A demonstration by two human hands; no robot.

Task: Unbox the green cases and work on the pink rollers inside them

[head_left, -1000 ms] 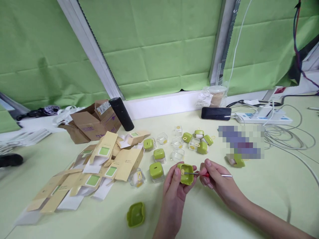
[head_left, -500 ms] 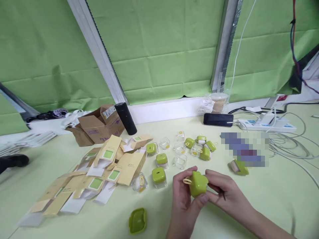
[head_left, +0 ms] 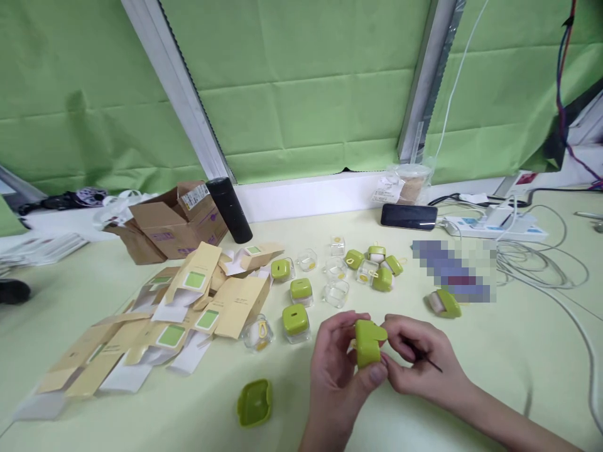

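Observation:
My left hand (head_left: 336,370) is closed round a small glossy green cap (head_left: 367,344) with a rounded tab on its right side. A bit of yellow loop shows at the cap's left, mostly hidden by my fingers. My right hand (head_left: 417,351) is closed, its fingertips at the cap's right edge. A thin dark stick-like tool (head_left: 433,363) pokes out of my right hand; its other end is hidden. To the left lies an open green tray-like piece (head_left: 255,403). Beyond my hands stand green-capped clear containers (head_left: 295,321) and a clear cup holding a yellow loop (head_left: 258,333).
Flattened tan cartons (head_left: 240,304) cover the left side, with a cardboard box (head_left: 164,229) and black bottle (head_left: 230,210) behind. Clear cups (head_left: 336,293) and green-capped pieces (head_left: 382,279) stand mid-table. A phone (head_left: 409,216), power strip (head_left: 494,227) and loose cables are at right.
The cap has turned in my hands, so its yellow loop is now mostly hidden. More of the dark tool shows beyond my right hand. The camera view has shifted slightly.

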